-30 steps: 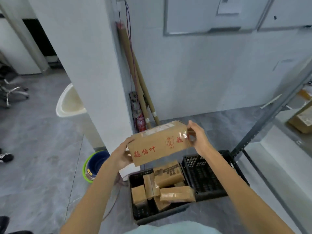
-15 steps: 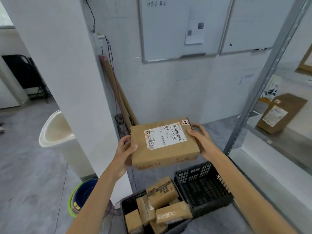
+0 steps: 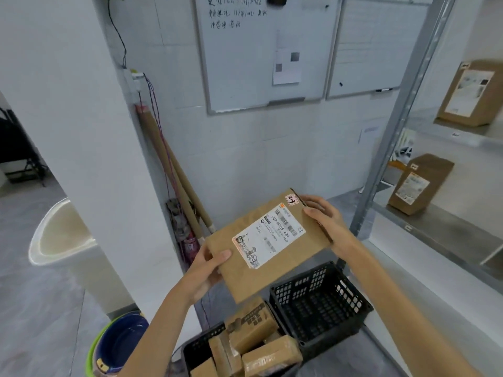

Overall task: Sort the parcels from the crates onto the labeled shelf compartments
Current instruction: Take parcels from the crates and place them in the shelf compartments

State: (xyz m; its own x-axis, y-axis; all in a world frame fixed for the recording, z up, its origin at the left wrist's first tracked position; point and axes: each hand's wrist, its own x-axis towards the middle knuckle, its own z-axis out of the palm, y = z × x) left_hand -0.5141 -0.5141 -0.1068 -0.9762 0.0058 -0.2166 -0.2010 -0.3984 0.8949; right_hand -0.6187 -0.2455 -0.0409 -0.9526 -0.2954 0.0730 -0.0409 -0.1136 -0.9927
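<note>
Both hands, left hand (image 3: pixel 206 270) and right hand (image 3: pixel 324 221), pinch the parcel (image 3: pixel 268 243) label-up above the crates (image 3: pixel 321 303); best read its label steadily, then match a shelf (image 3: pixel 435 232) compartment.

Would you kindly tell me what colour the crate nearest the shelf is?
The crate is black; the head view shows it best.

whiteboards (image 3: pixel 261 53), cardboard tubes (image 3: pixel 174 175), white bin (image 3: pixel 62 240), blue basin (image 3: pixel 119 346)
</note>
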